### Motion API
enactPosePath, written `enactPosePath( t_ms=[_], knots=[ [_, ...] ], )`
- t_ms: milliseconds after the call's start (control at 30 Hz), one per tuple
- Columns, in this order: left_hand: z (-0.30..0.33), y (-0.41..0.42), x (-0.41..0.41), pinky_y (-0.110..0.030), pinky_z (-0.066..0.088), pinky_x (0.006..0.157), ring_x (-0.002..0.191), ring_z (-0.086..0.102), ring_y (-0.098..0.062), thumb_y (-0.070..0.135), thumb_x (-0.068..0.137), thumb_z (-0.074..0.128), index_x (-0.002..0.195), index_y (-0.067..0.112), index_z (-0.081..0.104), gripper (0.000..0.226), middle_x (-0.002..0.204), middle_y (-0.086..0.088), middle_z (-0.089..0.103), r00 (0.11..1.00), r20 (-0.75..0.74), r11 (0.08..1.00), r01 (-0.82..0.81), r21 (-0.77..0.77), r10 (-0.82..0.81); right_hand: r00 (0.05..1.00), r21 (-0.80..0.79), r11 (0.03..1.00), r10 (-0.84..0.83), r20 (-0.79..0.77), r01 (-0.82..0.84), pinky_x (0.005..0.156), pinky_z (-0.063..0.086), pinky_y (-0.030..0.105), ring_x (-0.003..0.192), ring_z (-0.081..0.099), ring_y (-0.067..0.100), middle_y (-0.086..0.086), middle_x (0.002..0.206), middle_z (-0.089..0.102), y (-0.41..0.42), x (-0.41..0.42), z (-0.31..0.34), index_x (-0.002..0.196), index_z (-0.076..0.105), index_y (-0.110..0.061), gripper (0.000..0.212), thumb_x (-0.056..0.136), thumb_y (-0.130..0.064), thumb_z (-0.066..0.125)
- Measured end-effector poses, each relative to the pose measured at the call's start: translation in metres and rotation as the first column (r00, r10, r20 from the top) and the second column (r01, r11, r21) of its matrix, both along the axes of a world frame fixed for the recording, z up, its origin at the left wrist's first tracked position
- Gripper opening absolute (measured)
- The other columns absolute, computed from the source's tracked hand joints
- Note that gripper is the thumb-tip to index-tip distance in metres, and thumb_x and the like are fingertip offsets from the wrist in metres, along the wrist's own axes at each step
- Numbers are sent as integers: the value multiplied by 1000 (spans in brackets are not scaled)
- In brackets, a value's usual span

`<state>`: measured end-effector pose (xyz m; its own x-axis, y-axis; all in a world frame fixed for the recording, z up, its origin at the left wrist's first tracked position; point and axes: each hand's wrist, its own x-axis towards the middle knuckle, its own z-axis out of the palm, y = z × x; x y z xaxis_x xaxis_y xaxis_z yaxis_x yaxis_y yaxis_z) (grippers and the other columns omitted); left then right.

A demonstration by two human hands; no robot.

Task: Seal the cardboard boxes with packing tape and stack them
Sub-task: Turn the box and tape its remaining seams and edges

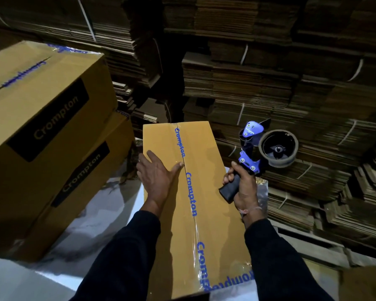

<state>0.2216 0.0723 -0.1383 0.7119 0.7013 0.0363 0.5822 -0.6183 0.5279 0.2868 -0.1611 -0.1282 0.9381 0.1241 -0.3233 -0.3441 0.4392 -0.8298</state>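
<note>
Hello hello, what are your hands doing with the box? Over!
Left hand flat on the box, beside the taped seam. Right hand grips the tape gun, lifted off the box. Two sealed boxes stacked on the left. Nothing in the way.

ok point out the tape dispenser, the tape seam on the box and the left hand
tape dispenser (251,158), head view, blue frame
tape seam (190,192), head view, printed strip mid box top
left hand (157,178), head view, back of hand
</note>
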Motion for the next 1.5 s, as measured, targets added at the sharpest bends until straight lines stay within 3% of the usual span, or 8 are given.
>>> enactPosePath(
  t_ms=[200,300,433,733,1000,1200,1400,1500],
  knots=[
    [-2,-2,-4,-52,40,106,132,40,-44,91,76,51,155,1,22,124,153,-27,30,998,-55,996,27,84,-23,994,-142,987,-65,83,76,92,53,35,93,68,22,9,92,76,0,9,-8,86,80,-2,25,85,-27,78],
    [0,-3,-3,-51,40,105,132,39,-44,90,79,51,156,0,20,123,154,-28,28,997,-78,995,35,91,-28,987,-154,988,5,162,20,96,50,29,111,69,22,14,114,77,7,13,-2,104,73,13,28,94,-12,67],
    [2,-3,-2,-49,39,105,133,39,-43,90,81,47,158,-2,18,124,155,-29,26,992,-117,993,48,107,-35,979,-219,974,91,184,-50,95,51,31,122,67,24,10,121,76,13,17,3,105,69,18,29,94,-9,63],
    [4,19,-1,-50,37,109,136,37,-41,91,76,51,159,3,17,125,156,-25,27,977,-133,980,178,90,-166,991,-211,978,30,132,-1,98,51,33,122,67,16,4,120,77,23,-23,13,85,76,4,16,92,-5,64],
    [11,39,7,-57,21,122,151,24,-39,89,71,61,163,20,13,125,168,-15,16,859,-126,867,499,-11,-496,989,-352,928,-92,112,126,96,50,41,91,73,15,1,102,81,16,-113,16,112,82,-19,23,96,-17,66],
    [17,18,4,-53,19,124,153,20,-36,87,72,64,164,22,13,124,170,-12,13,777,-109,783,622,-19,-620,998,-352,934,-61,17,63,83,52,40,108,72,22,7,108,80,-14,-113,39,70,81,-7,24,90,-4,69],
    [6,-33,9,-48,28,121,148,32,-31,96,68,57,160,20,20,125,166,-9,24,660,-93,659,751,47,-745,996,-455,889,8,-89,-48,62,48,33,71,68,24,14,76,75,-30,-61,62,85,79,3,15,85,-11,75],
    [2,-43,10,-46,32,118,145,37,-28,98,68,54,158,19,25,124,162,-4,30,667,-57,660,744,102,-743,990,-454,883,73,-122,-121,60,46,36,60,62,24,15,74,71,-36,-29,69,94,74,1,16,86,-12,72]
  ],
)
